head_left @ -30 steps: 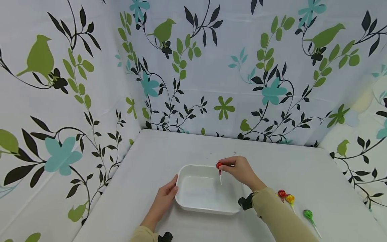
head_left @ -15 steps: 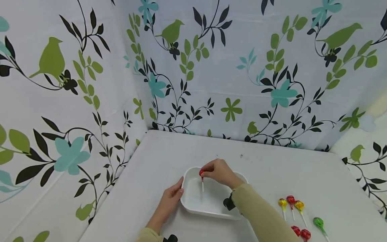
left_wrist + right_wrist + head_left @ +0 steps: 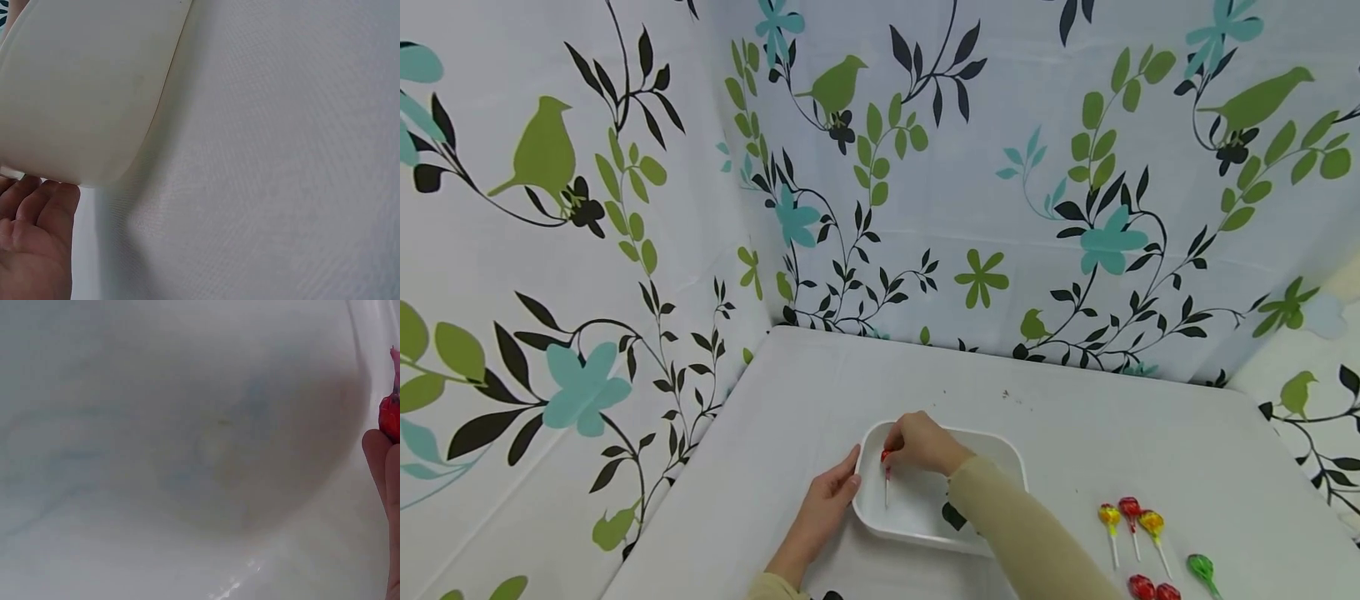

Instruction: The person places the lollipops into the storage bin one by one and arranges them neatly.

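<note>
A white rectangular tray [image 3: 925,533] with rounded corners sits on the table. My left hand [image 3: 823,504] holds its left edge, thumb by the rim; in the left wrist view the fingers [image 3: 56,215] touch the outer wall. Over the tray's left part, my right hand [image 3: 925,446] pinches a red lollipop [image 3: 886,457] by its wrapped head, and its white stick points down into the tray. The right wrist view shows the red head [image 3: 390,417] at the fingertips, close to the tray's inner wall [image 3: 369,337]. Whether the stick touches the floor of the tray I cannot tell.
Right of the tray lie several wrapped lollipops: a yellow one [image 3: 1108,515], a red one [image 3: 1130,507], an orange-yellow one [image 3: 1152,523], a green one [image 3: 1201,568] and red ones [image 3: 1141,587] at the bottom edge. A patterned cloth [image 3: 985,183] hangs behind the table.
My right hand has carried the red lollipop leftward across the tray and lowered it toward the left end. The left hand stays at the tray's edge. The head view has shifted slightly.
</note>
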